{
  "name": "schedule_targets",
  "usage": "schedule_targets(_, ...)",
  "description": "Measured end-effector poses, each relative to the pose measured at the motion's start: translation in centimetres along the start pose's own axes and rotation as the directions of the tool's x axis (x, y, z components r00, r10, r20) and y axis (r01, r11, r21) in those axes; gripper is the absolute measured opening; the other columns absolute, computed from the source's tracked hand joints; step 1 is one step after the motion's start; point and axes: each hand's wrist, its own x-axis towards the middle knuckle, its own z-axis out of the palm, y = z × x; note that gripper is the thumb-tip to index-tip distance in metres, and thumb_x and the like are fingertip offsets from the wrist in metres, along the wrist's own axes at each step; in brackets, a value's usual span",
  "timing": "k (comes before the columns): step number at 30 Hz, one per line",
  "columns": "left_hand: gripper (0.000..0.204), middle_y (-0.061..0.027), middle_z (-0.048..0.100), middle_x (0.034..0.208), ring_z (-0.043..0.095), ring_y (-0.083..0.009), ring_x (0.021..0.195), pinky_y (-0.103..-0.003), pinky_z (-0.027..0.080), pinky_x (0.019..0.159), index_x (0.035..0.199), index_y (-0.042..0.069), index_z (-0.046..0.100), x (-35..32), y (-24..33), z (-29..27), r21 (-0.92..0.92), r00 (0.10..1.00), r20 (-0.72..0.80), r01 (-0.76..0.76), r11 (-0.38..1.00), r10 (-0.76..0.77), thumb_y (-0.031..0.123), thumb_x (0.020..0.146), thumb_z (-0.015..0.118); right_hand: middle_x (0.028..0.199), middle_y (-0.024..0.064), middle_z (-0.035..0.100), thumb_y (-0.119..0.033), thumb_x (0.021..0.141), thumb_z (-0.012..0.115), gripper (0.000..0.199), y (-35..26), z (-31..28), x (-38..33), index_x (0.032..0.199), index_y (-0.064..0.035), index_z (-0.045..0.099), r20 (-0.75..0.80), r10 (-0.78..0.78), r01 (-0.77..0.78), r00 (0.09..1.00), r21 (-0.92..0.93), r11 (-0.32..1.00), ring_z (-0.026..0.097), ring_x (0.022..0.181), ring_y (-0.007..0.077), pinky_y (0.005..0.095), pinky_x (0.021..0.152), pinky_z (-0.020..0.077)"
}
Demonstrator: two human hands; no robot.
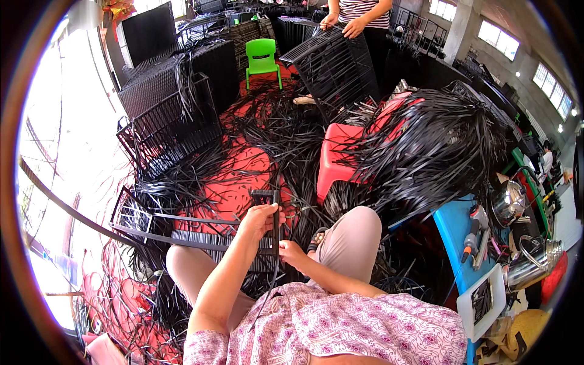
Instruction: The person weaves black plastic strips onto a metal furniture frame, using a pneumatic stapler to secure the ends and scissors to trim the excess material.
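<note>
A black furniture frame [275,226], partly woven with flat strips, stands between my knees. My left hand [260,220] is closed on its upright bar near the top corner. Just below, on the bar's right side, my right hand [293,254] is closed, fingertips pinching at a flat black strip [269,295] that hangs toward my lap. What lies inside each grip is partly hidden by the fingers. Another long black strip [67,210] arcs in from the far left and runs across the frame below my left hand.
Loose black strips cover the red floor [243,164]. Right stands a red chair [337,155] under a strip heap [432,140], beside a blue table [453,234] with tools. A person [356,18] holds another black frame [331,73] ahead, near a green chair [261,58].
</note>
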Motion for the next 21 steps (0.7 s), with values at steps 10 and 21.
schedule_targets(10, 0.025, -0.0123, 0.070, 0.087, 0.069, -0.0227, 0.075, -0.034, 0.057, 0.069, 0.101, -0.002, 0.065, 0.1, 0.1, 0.3, -0.003, 1.000, 0.003, 0.000, 1.000, 0.000, 0.022, 0.092, 0.062, 0.074, 0.0008, 0.065, -0.012, 0.086, 0.058, 0.019, -0.2, -0.2, -0.2, 0.095, 0.0007, 0.068, -0.012, 0.021, -0.021, 1.000, -0.005, 1.000, 0.053, 0.058, 0.0064, 0.0241, 0.053, 0.0401)
schedule_targets(21, 0.026, -0.0086, 0.069, 0.086, 0.067, -0.0200, 0.075, -0.035, 0.055, 0.064, 0.103, 0.003, 0.065, 0.2, -0.4, -0.1, 0.013, 1.000, -0.008, 0.020, 1.000, -0.020, 0.026, 0.093, 0.059, 0.063, 0.0042, 0.057, -0.015, 0.080, 0.060, 0.013, -1.8, 0.0, -0.6, 0.077, -0.0022, 0.059, -0.062, -0.171, 0.160, 0.983, -0.155, 0.975, 0.051, 0.058, 0.0120, 0.0337, 0.054, 0.0414)
